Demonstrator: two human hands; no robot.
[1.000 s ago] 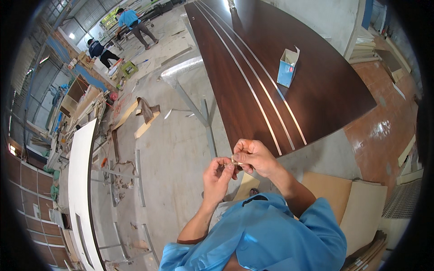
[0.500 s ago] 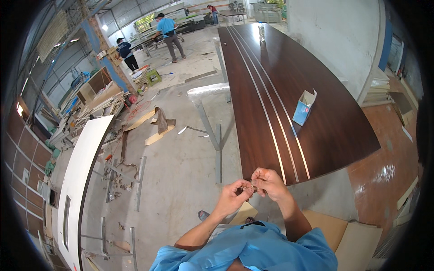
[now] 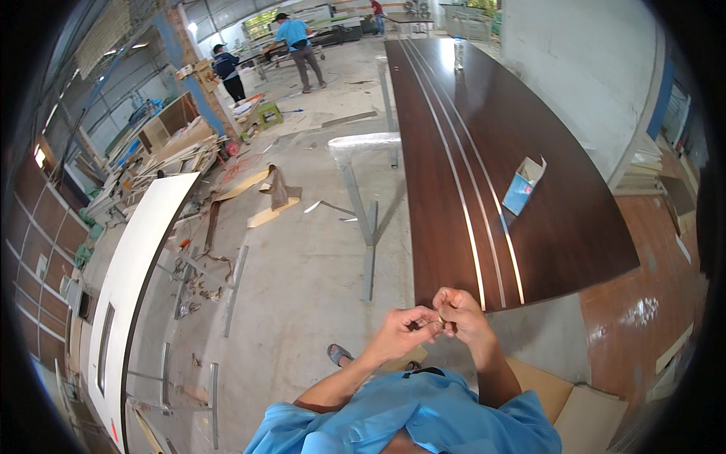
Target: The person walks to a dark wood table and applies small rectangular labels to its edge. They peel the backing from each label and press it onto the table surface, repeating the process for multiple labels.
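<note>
Left hand (image 3: pixel 407 331), right hand (image 3: pixel 464 316): both pinching small piece (image 3: pixel 442 321), kind unclear. Apparent step: handling; next move needs steady fingertips.

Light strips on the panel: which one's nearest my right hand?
The leftmost strip, its end beside your right hand; the middle strip and right strip lie nearer the blue box.

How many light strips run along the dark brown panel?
3: a left strip, a middle strip and a right strip, nearest the blue box. None seems hidden.
</note>
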